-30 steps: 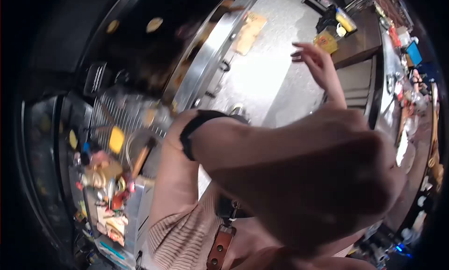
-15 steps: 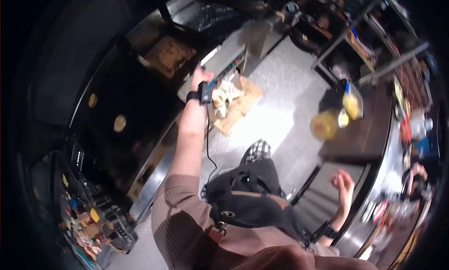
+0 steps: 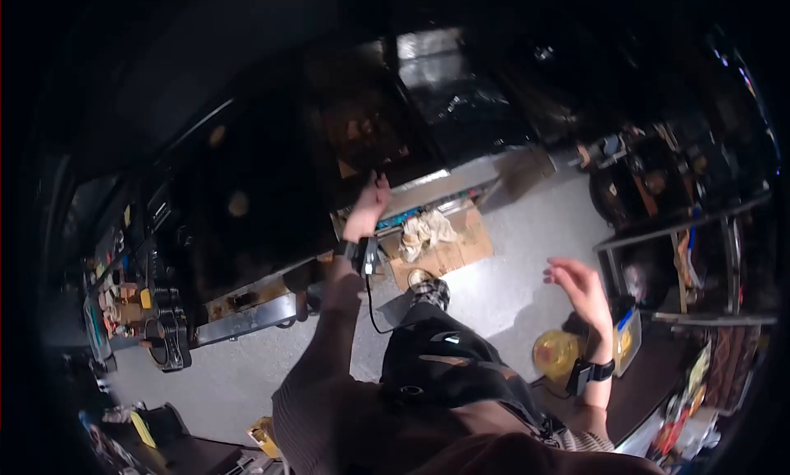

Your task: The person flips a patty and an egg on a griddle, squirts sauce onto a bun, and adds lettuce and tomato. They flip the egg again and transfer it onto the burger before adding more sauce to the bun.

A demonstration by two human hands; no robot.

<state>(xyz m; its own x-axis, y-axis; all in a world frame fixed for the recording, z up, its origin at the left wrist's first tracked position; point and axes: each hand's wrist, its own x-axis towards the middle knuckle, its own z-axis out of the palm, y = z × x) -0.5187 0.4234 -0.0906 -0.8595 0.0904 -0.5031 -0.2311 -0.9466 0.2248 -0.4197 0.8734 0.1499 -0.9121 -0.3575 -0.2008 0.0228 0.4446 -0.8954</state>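
Observation:
My left hand (image 3: pixel 374 202) is stretched over the front edge of the dark cooking surface (image 3: pixel 271 220), close to a tray with brownish contents (image 3: pixel 370 142). Its fingers look loosely apart and slightly blurred, with nothing visible in them. Two small round pale pieces lie on the dark surface, one of them (image 3: pixel 239 203) nearer its middle. My right hand (image 3: pixel 580 290) hangs in the air over the floor at the right, fingers bent but apart, holding nothing. Beyond its wrist is a yellow round container (image 3: pixel 556 353).
Crumpled white cloths (image 3: pixel 428 230) lie on flat cardboard (image 3: pixel 467 249) below the counter edge. A metal rack (image 3: pixel 691 269) stands at the right, and a black-framed cart with small items (image 3: pixel 169 331) at the left. A shiny dark surface (image 3: pixel 469 104) is at the top.
The view has turned, bringing more floor and the left side into sight. My right hand has lifted forward and opened from a loose curl. My left hand is still by the cooking surface.

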